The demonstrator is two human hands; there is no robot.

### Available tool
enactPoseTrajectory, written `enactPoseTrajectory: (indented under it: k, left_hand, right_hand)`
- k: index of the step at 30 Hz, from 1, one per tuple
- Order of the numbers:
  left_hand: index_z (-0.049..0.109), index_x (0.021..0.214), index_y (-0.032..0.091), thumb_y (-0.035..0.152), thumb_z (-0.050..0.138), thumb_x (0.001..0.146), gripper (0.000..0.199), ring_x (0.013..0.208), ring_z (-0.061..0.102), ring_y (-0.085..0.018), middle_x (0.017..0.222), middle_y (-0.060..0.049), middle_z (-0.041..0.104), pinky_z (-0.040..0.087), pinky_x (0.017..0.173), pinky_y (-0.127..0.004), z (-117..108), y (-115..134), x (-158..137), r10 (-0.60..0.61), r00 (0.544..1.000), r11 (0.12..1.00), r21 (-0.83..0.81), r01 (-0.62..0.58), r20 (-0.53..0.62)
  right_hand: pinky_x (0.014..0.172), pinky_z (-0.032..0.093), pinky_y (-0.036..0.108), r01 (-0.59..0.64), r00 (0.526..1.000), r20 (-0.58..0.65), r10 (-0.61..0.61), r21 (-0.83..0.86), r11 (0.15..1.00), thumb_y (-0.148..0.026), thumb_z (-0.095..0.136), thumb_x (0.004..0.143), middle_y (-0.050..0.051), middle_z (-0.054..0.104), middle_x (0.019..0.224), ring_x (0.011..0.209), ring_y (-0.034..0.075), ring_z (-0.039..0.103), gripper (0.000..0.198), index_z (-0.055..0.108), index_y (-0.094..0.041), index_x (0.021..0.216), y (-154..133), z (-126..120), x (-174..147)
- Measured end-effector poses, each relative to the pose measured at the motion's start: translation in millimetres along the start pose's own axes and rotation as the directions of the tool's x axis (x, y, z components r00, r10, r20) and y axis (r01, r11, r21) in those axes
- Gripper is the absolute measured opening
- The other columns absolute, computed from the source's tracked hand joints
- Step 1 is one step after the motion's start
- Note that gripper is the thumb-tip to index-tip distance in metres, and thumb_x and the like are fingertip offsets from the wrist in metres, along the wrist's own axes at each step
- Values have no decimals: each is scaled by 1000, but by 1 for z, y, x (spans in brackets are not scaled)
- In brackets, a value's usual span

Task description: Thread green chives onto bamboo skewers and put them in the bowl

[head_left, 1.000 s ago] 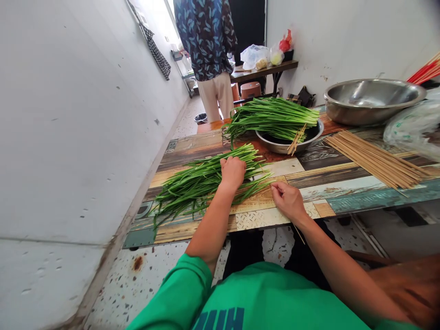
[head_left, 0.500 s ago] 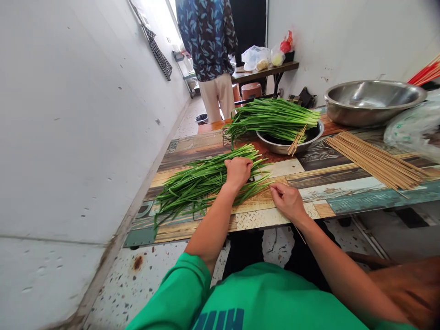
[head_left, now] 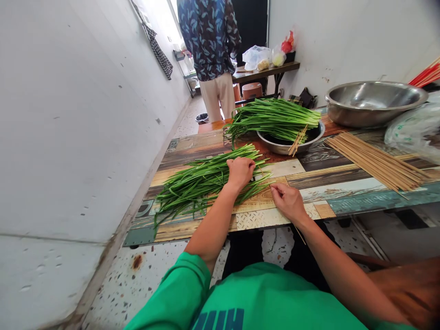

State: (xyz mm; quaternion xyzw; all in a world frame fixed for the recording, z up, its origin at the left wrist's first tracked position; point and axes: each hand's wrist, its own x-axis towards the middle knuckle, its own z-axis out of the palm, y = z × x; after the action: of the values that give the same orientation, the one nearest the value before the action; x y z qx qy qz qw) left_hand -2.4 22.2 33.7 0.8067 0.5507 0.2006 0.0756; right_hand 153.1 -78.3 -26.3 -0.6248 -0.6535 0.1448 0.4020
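Long green garlic chives (head_left: 195, 178) lie in a loose pile on the table, pale stem ends to the right. My left hand (head_left: 240, 172) is closed over the stem end of this pile, its fingertips pinching stems; exactly how many is hidden. Just right of the stems, my right hand (head_left: 287, 199) is closed around a thin bamboo skewer (head_left: 300, 234). Its long end sticks out below my wrist, past the table edge, and its tip points towards the stems. Behind the pile, a metal bowl (head_left: 275, 147) carries a thick bunch of chives (head_left: 271, 117) with several skewers (head_left: 298, 140) at its stem end.
On the right lies a heap of bamboo skewers (head_left: 376, 160). A large steel basin (head_left: 374, 117) and a clear plastic bag (head_left: 412, 130) are behind it. Another person (head_left: 209, 41) stands beyond the table, back turned. A white wall (head_left: 68, 137) runs along the left.
My left hand has shifted very slightly to the right along the stems. My right hand stays almost in place with the skewer.
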Motion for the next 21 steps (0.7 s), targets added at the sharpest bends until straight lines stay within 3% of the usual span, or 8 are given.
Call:
enactPoseTrajectory:
  k: [21]
  left_hand:
    - [72, 81, 21, 23, 57, 84, 16, 94, 61, -23, 90, -5, 74, 30, 88, -40, 1, -2, 2, 34, 999, 999, -22, -34, 1]
  right_hand:
    - [59, 44, 26, 7, 1000, -9, -7, -8, 1000, -32, 45, 85, 5, 71, 71, 63, 17, 64, 30, 72, -19, 91, 1, 1, 0]
